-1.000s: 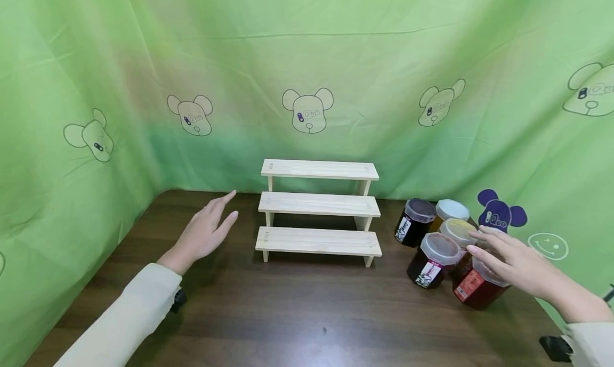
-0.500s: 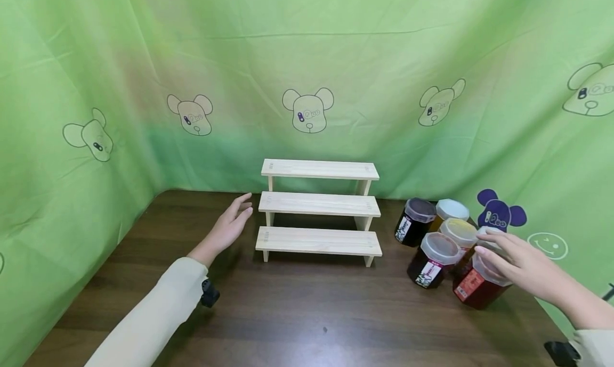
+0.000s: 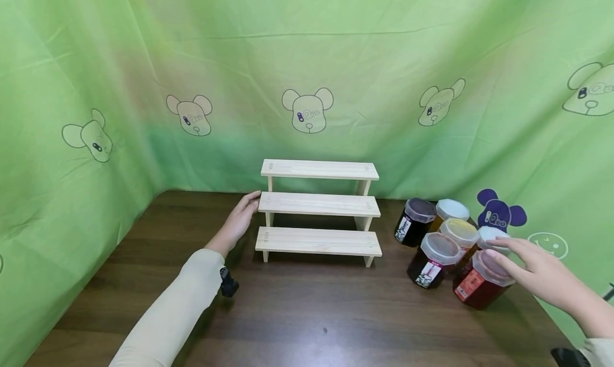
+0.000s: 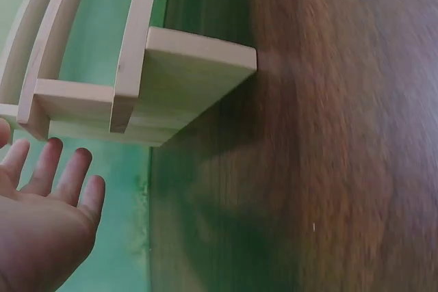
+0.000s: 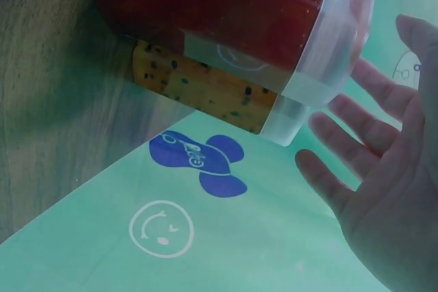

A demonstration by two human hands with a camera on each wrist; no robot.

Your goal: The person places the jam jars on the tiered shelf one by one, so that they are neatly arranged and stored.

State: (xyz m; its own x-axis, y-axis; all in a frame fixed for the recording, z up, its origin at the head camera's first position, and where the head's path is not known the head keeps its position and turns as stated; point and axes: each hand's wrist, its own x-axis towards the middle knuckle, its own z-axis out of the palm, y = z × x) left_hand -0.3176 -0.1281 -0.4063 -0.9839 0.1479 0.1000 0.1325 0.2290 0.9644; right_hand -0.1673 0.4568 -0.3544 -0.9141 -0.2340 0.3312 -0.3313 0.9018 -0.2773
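A three-tier wooden step rack (image 3: 319, 203) stands at the back of the table. My left hand (image 3: 237, 224) is at its left end, fingertips right at the end of the middle step. In the left wrist view those fingers (image 4: 72, 176) are extended, palm showing. On the right, several lidded plastic jars stand in a cluster. My right hand (image 3: 542, 268) is over the red jar (image 3: 479, 287) and a white-lidded jar (image 3: 491, 235). In the right wrist view, its spread fingers (image 5: 356, 135) are beside the lids. An orange jar with dark specks (image 5: 198, 87) shows behind the red one.
Other jars in the cluster are a black-lidded jar (image 3: 413, 226), a pale-blue-lidded jar (image 3: 452, 209), a yellow-lidded jar (image 3: 459, 231) and a dark jar with a clear lid (image 3: 431, 266). Green printed cloth (image 3: 307, 63) hangs behind and beside the brown table (image 3: 312, 314).
My left hand has moved right to the end of the rack. The right hand has shifted slightly right and towards me over the jars. Rack and jars have stayed put.
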